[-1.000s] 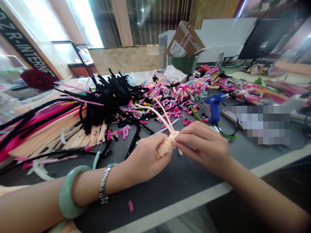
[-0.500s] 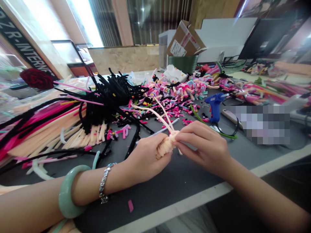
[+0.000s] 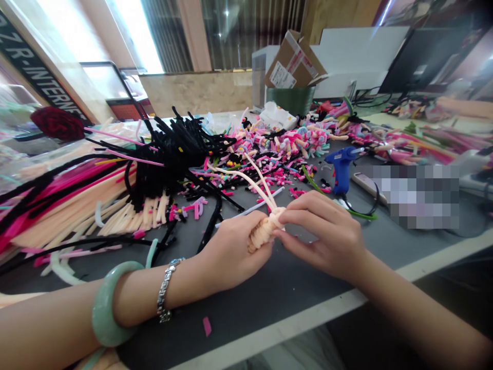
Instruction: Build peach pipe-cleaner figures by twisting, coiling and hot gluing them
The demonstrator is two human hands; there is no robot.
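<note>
Gripping one cream coil (image 3: 262,234): left hand (image 3: 233,252) curled round, right hand (image 3: 327,234) pinching its end

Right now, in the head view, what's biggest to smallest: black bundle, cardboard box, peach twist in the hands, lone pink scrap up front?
Black bundle
Cardboard box
Peach twist, going by what shows
Pink scrap

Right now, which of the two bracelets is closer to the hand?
The silver, chain-like bracelet: it sits just behind the left hand, which holds the peach coil. The smooth green bangle sits farther up the same arm.
</note>
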